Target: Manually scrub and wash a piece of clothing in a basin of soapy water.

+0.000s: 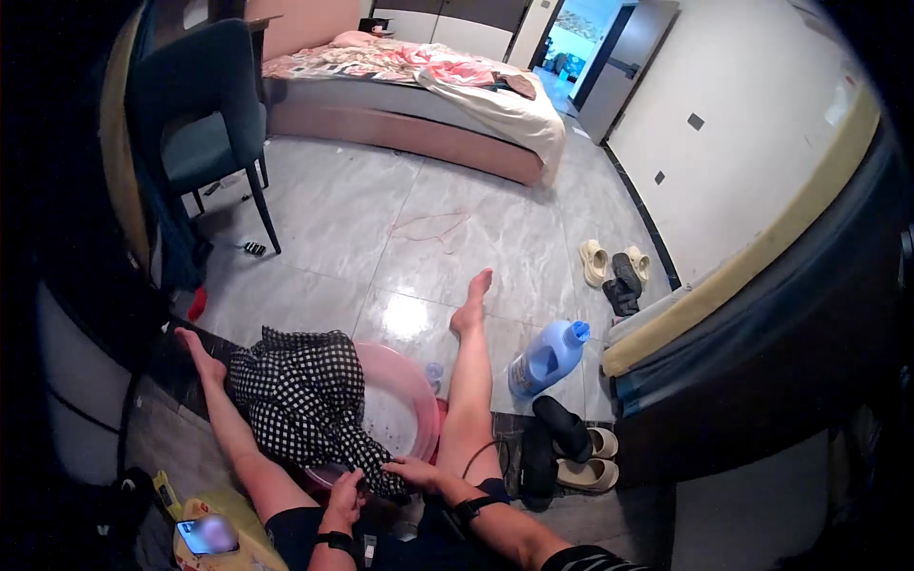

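A black-and-white checked cloth garment [303, 400] hangs over the left side of a pink plastic basin [421, 400], which stands on the floor between the person's bare legs. Whitish water with small dark specks shows in the basin. My left hand [346, 496] is curled at the near end of the garment, by its lower edge. My right hand [414, 472] holds a narrow part of the cloth, perhaps a sleeve, close to the left hand. Both wrists wear dark bands. To the right of the legs stands a blue detergent bottle [548, 360] with a blue cap.
Black slippers [564, 428] and beige clogs [587, 474] lie at the right, with more shoes [593, 263] farther off. A pink wire hanger [432, 227] lies on the floor. A dark chair [203, 153], a bed [400, 132] and a lit phone [207, 535] are also in view.
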